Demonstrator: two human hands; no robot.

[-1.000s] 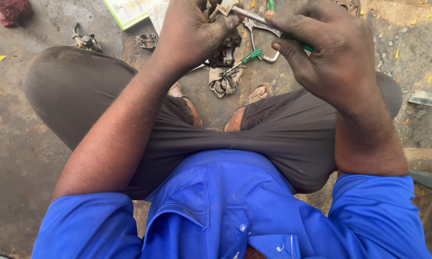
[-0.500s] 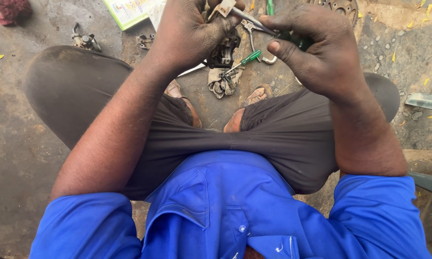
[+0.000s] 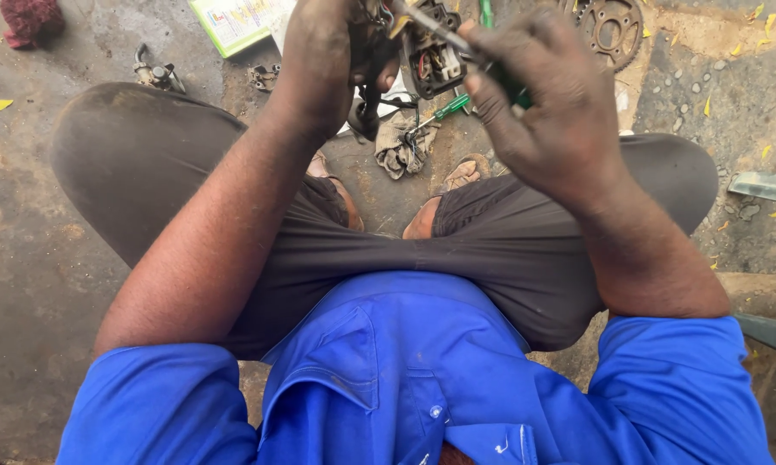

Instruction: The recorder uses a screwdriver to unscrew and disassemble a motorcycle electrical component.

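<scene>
My left hand (image 3: 332,65) is up at the far edge of view, fingers curled tight around a small dark part (image 3: 431,56) with coloured wires showing inside it. The part sits between my two hands, above the ground in front of my knees. My right hand (image 3: 547,112) is just to the right of it, fingers closed around the green handle of a screwdriver (image 3: 470,52), whose metal shaft slants up and left across the part.

On the ground below, between my feet, lies a crumpled grey rag (image 3: 401,146) with a second green screwdriver (image 3: 444,109) just beside it. Far right is a rusty toothed gear (image 3: 610,27). Far left lie a green-edged booklet (image 3: 233,24), a small metal piece (image 3: 155,73) and a dark red cloth (image 3: 31,19).
</scene>
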